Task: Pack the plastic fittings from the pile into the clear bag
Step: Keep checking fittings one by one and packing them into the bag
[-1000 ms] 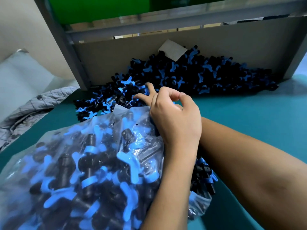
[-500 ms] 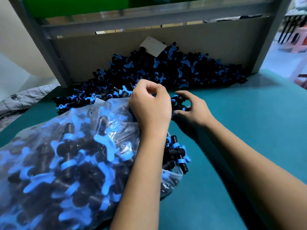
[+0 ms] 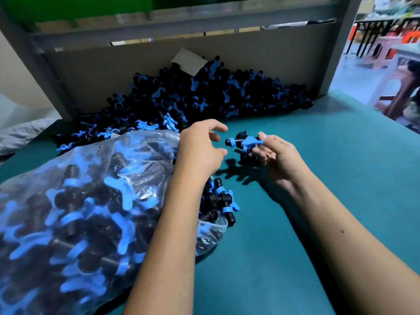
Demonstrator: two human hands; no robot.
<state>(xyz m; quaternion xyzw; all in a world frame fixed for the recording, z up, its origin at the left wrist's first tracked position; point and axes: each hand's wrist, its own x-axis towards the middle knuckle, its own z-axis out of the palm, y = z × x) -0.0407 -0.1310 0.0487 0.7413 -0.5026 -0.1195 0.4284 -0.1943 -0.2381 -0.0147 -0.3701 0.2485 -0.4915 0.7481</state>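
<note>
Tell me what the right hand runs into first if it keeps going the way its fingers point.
The right hand, holding a fitting, points leftward at the left hand. It would probably meet those fingers first, with the clear bag beyond, though depth is unclear.

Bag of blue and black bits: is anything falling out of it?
Yes. A few fittings poke out of the clear bag at its right edge, beside the left forearm, and lie on the green table instead of inside.

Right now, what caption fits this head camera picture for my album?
Right hand holds blue-and-black fittings beside the stuffed clear bag; left hand waits open.
</note>
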